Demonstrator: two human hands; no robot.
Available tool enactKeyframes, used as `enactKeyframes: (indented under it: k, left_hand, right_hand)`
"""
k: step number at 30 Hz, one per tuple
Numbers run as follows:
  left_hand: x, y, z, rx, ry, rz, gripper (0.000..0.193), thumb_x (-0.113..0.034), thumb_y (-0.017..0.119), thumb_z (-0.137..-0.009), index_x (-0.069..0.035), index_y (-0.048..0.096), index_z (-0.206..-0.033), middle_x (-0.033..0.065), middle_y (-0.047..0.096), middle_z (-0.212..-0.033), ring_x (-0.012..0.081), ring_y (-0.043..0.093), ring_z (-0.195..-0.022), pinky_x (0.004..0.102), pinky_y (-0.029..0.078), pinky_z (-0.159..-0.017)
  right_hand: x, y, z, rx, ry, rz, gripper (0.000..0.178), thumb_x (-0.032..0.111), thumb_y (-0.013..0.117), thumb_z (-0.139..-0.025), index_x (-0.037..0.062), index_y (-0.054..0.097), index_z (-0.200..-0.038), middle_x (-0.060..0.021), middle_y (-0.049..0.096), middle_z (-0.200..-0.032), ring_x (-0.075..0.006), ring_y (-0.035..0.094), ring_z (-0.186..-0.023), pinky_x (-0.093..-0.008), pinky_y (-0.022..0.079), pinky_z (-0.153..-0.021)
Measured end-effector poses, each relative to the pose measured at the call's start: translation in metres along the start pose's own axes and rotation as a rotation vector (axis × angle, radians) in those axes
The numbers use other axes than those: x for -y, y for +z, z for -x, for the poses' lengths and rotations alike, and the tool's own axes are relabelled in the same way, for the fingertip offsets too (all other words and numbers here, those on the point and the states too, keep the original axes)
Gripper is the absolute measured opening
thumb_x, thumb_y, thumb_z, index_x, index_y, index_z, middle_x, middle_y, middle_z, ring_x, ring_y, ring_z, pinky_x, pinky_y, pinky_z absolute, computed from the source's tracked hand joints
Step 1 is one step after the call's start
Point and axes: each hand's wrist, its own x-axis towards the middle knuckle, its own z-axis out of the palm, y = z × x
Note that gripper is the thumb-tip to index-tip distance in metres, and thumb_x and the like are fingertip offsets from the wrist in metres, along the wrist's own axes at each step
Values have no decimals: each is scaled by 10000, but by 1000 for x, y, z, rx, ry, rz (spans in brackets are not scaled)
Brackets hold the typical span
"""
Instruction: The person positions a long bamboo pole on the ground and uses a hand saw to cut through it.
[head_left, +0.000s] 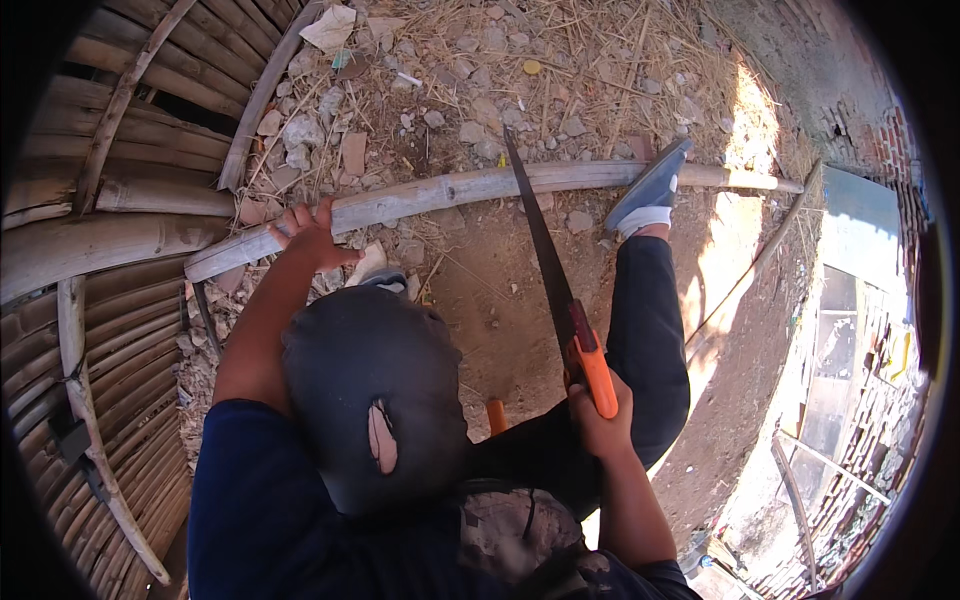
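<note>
A long pale bamboo pole (430, 199) lies across the ground in front of me. My left hand (312, 243) rests on its left part, fingers spread and thumb apart. In my right hand (606, 420) is the orange handle of a handsaw (545, 250). Its dark blade points away from me, and its tip end crosses over the pole; whether the teeth touch the bamboo I cannot tell. My right foot, in a blue-grey shoe (648, 190), is on the right part of the pole. My left knee (370, 375), in torn black trousers, is bent beside my left arm.
An orange rod-like piece (496, 416) shows between my legs, mostly hidden. Stones, straw and rubble (490, 100) cover the ground beyond the pole. A bamboo slat structure (120, 350) stands at left. At right are a brick wall (880, 440) and a thin stick (745, 275).
</note>
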Motion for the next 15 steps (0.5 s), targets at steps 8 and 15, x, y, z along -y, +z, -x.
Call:
enactKeyframes:
  k: [8,15]
  left_hand:
    - [4,-4,-5,0,27,15,1354,-737,818,-683,-270,30,-1680,261,68,-1701,483,-17,-1584,759,3,-1186]
    - [6,-2,-4,-18,7,21,1356,-751,817,-668,-274,51,-1680,283,89,-1690,492,16,-1580,753,3,-1189]
  right_hand:
    - [7,23,-115,74,192,-139,143,132,639,-965,3,633,-1026,6,578,-738,-75,545,-605,-268,454,-568]
    - [6,-7,-1,30,131,-208,126,50,606,-937,-3,630,-1049,1,583,-759,-81,542,-584,-250,477,-608]
